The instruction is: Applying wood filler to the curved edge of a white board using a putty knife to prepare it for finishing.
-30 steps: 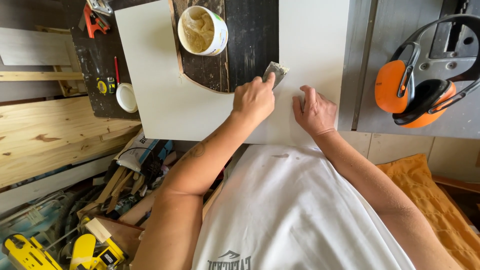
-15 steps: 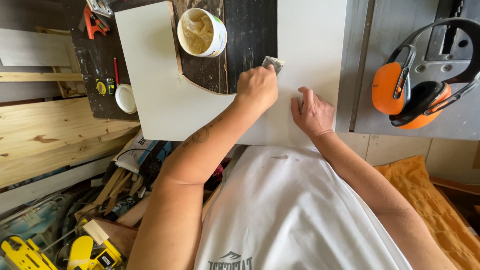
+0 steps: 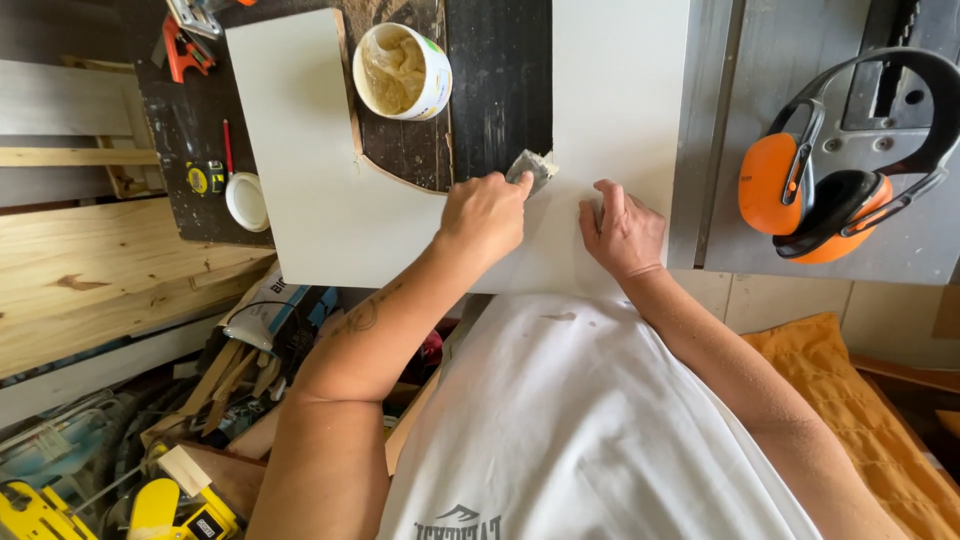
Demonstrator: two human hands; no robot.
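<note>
A white panel (image 3: 310, 170) with a curved cut-out lies on a dark worktop (image 3: 500, 80). My left hand (image 3: 485, 212) grips a small metal putty knife (image 3: 532, 166), its blade resting on the panel at the inner edge of the cut-out. My right hand (image 3: 622, 230) lies flat on the panel just to the right, fingers spread, holding nothing. An open tub of beige filler (image 3: 402, 70) stands on the dark worktop inside the cut-out, above my left hand.
Orange ear defenders (image 3: 835, 180) lie on a grey metal table at the right. A tape measure (image 3: 208, 178), a white lid (image 3: 246, 201), a red pencil and a red clamp (image 3: 187, 52) sit left of the panel. Yellow power tools (image 3: 160, 510) and wood scraps lie below left.
My left hand has drawn the putty knife down and left along the panel toward the cut-out's edge. My right hand has stayed pressed in place.
</note>
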